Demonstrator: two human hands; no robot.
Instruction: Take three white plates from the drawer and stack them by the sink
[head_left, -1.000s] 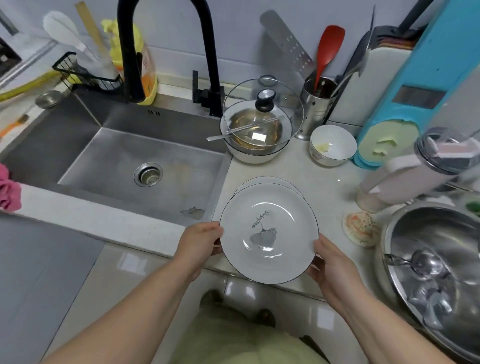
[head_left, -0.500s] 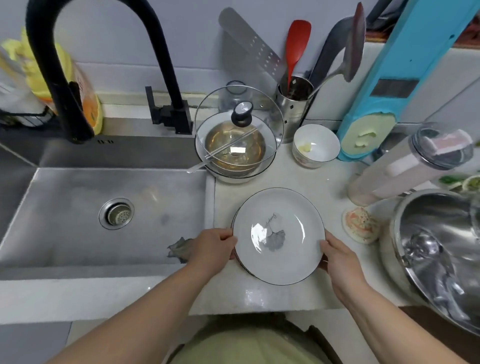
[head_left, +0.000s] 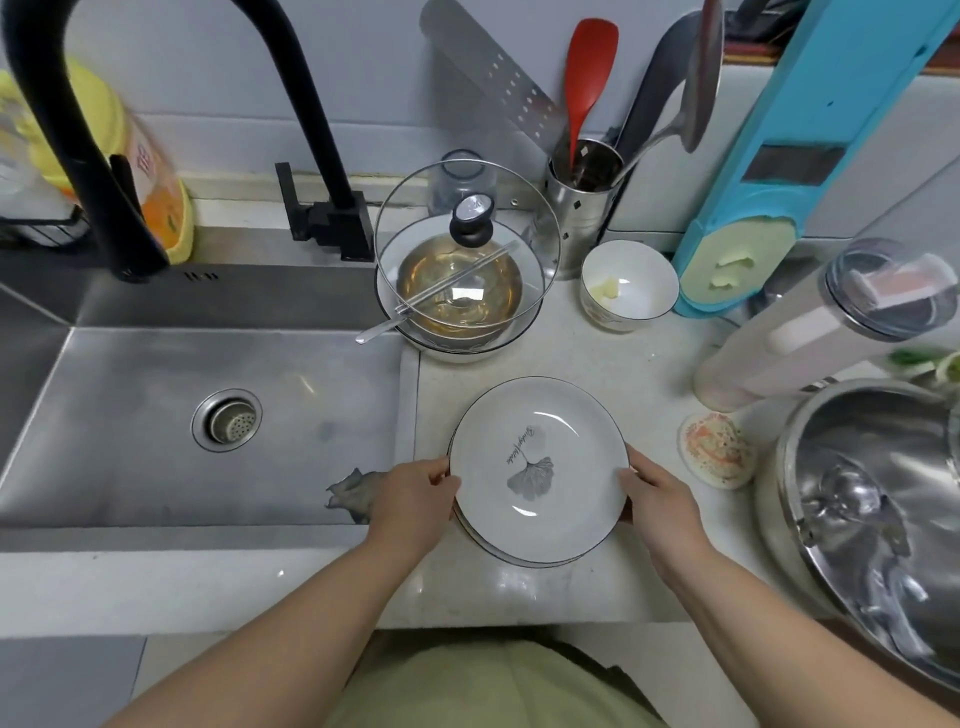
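A white plate (head_left: 540, 467) with a thin dark rim and a grey leaf print sits on top of other white plates whose edges show beneath it at the front (head_left: 519, 560). The stack rests on the pale counter just right of the steel sink (head_left: 156, 415). My left hand (head_left: 410, 501) grips the top plate's left edge, thumb over the rim. My right hand (head_left: 657, 499) holds its right edge the same way. The drawer is out of view.
Behind the stack stand a bowl under a glass lid (head_left: 462, 280), a small white bowl (head_left: 628, 286) and a utensil holder (head_left: 584, 197). A coaster (head_left: 717, 449) and a large steel pot (head_left: 872, 509) lie to the right. A black tap (head_left: 124, 156) arches over the sink.
The plate came down from above the counter's front edge onto the plate lying by the sink. Both hands stayed on its rim. The camera moved forward over the counter.
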